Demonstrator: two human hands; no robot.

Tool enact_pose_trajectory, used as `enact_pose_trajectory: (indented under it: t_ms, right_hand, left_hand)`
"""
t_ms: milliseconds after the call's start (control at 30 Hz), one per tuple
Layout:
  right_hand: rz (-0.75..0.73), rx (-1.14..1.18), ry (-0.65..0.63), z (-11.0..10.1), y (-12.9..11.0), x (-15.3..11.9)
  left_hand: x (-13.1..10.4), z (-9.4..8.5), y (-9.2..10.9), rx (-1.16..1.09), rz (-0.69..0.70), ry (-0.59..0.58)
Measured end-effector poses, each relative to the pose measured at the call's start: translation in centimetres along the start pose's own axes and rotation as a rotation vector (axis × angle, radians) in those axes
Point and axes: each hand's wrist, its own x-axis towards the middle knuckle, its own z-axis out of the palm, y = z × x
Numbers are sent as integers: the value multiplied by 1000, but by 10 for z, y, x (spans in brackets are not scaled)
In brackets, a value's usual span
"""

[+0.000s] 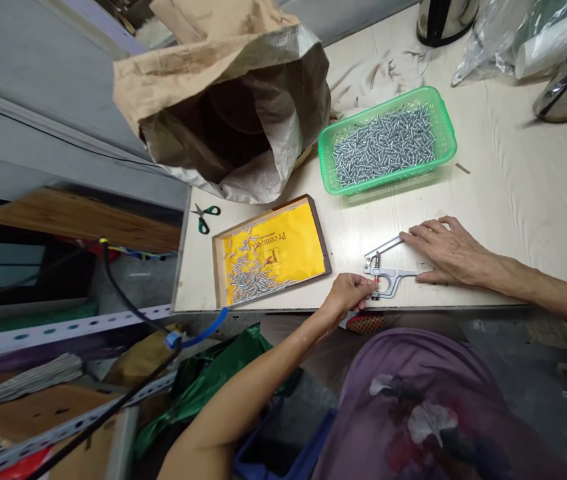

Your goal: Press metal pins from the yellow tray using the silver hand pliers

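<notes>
At the near edge of the pale tabletop (503,180), just beyond a purple flowered garment (363,387), pressing the bunched fingertips of the left hand (348,293) against the die end of silver hand-press pliers (394,275); covering part of that end, so not revealing whether gripping the tool or a tiny piece. Loosely grasping the spread handles from the other side with the right hand (446,253), laying fingers on the upper one and the thumb against the lower. Farther left, seeing a shallow cardboard tray (320,233) holding small ridged metal pieces (250,280) on a yellow printed bag (303,237), and near it, scissors (203,217). Beyond, finding a green plastic basket (388,181) heaped with similar pieces, too small for surer naming, beside a gaping brown sack (173,80), dark inside. At the far side, cutting off a steel kettle (447,23) at the top.
</notes>
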Motion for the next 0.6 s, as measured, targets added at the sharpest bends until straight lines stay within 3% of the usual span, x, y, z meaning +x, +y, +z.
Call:
enact_pose_trajectory:
  t_ms: [167,233,300,400,500,600]
  right_hand:
    - [-2,15,-3,-1,-5,-6]
    - [-6,38,0,-1,-8,-9]
    - [-9,53,7,-1,-10,-10]
    - [-4,58,30,-1,-14,-11]
    - [11,47,44,0,-13,-11]
    - [7,45,54,2,-11,-14]
  left_hand:
    - [4,0,-7,28,24,-2]
    - [3,1,-14,106,88,54]
    - [0,3,-20,254,271,209]
    - [-1,11,-22,536,689,406]
    - [11,23,-10,771,999,351]
    - [29,34,12,868,1083,229]
